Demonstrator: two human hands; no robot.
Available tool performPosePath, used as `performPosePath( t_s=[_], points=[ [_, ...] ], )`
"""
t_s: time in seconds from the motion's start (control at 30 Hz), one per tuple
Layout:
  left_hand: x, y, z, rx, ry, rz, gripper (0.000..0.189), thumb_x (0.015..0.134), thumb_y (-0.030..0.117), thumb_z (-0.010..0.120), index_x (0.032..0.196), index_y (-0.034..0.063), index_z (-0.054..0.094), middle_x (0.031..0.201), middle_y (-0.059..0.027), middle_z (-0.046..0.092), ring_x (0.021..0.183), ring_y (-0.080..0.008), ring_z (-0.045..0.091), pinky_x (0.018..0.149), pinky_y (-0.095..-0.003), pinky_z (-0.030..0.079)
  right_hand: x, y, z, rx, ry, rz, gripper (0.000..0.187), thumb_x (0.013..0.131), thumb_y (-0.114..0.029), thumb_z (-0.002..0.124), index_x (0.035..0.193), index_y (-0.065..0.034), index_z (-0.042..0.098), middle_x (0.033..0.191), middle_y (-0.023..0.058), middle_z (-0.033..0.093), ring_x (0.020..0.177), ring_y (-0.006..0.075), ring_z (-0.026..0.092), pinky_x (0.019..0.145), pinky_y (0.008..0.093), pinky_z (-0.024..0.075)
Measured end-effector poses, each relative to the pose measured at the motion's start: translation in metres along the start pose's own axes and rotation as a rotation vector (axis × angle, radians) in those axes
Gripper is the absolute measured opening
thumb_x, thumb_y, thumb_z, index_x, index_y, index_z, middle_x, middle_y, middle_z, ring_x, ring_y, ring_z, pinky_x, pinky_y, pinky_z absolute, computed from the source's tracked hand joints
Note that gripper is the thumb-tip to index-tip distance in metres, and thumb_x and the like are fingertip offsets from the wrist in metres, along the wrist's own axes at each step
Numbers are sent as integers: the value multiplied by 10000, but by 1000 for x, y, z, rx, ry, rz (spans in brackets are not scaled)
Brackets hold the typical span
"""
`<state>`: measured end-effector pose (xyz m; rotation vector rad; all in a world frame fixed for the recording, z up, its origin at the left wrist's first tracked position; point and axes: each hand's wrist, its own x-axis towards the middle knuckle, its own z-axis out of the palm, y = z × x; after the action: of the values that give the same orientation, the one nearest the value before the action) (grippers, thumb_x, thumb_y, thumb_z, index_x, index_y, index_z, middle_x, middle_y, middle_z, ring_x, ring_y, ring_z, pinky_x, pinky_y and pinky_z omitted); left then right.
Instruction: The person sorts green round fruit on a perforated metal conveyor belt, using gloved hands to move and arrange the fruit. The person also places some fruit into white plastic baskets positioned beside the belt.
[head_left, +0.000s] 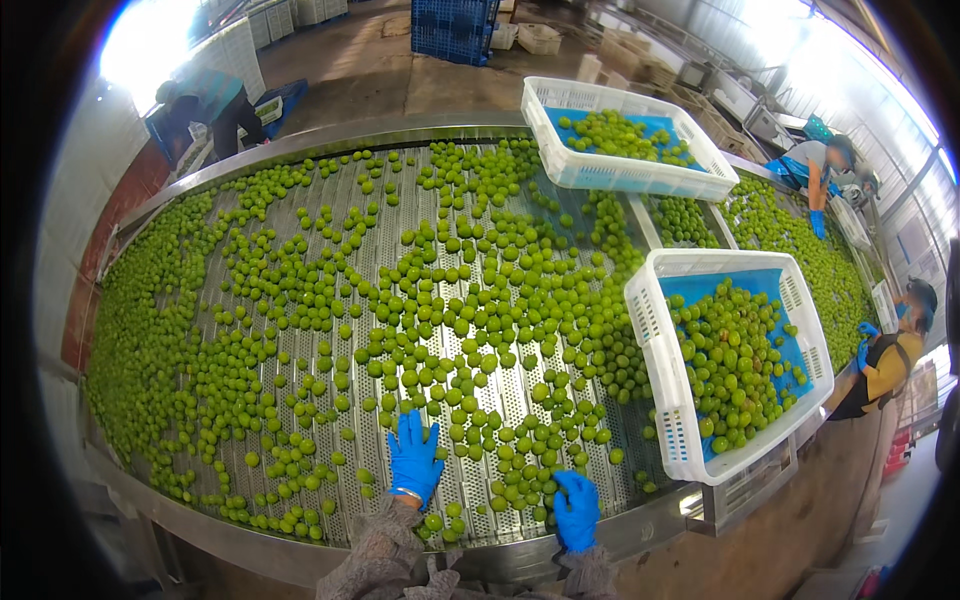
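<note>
Many round green fruits (465, 300) lie spread over a perforated metal conveyor (457, 341). My left hand (415, 459), in a blue glove, rests palm down on the conveyor, its fingers apart and their tips close to several fruits. To its right, my right hand (577, 510), also blue-gloved, is at the conveyor's near edge with bent fingers beside a cluster of fruits; whether it holds one is hidden. A white plastic crate (731, 260) with a blue lining, at the right, holds green and some brownish fruits. Another white crate (630, 180) beyond it holds fewer fruits.
A metal rail (637, 534) borders the conveyor on my side. Two people (892, 360) (814, 165) stand at the right along the fruit line, and a third person (210, 105) bends over crates at the back left. Blue stacked crates (454, 30) stand on the floor behind.
</note>
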<state>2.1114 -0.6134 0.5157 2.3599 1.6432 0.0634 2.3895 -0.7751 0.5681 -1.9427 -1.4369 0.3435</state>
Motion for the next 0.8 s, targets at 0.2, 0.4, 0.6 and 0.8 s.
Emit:
performPosePath(
  t_s=[0.2,0.4,0.6,0.8],
  points=[
    [4,5,-10,-144,158,-36,759,851,284,741,1533,250,410,1638,-248,130,1512,-457,113,1177,-621,175,68,46,-13,-357,6,40,830,848,-215,708,1552,-49,301,1534,290,302,1370,471,358,1118,536,324],
    [21,37,-23,-125,83,-15,897,841,360,737,1595,247,264,1639,-264,102,1514,-463,92,1175,-636,145,107,48,38,-465,-34,59,900,925,-370,634,1601,-55,130,1608,310,140,1475,475,181,1206,555,152],
    [26,57,-8,-137,33,70,881,857,399,719,1586,176,279,1647,-251,81,1518,-448,88,1166,-654,138,130,19,71,-551,-244,-154,860,935,-490,565,1602,-106,180,1625,269,142,1502,452,134,1206,590,94],
    [15,83,-18,-101,-69,174,887,834,374,727,1575,151,295,1649,-226,102,1517,-441,114,1150,-674,170,156,17,75,-505,-295,-196,882,932,-501,563,1602,-92,160,1612,288,164,1503,439,135,1209,583,82]
  ],
)
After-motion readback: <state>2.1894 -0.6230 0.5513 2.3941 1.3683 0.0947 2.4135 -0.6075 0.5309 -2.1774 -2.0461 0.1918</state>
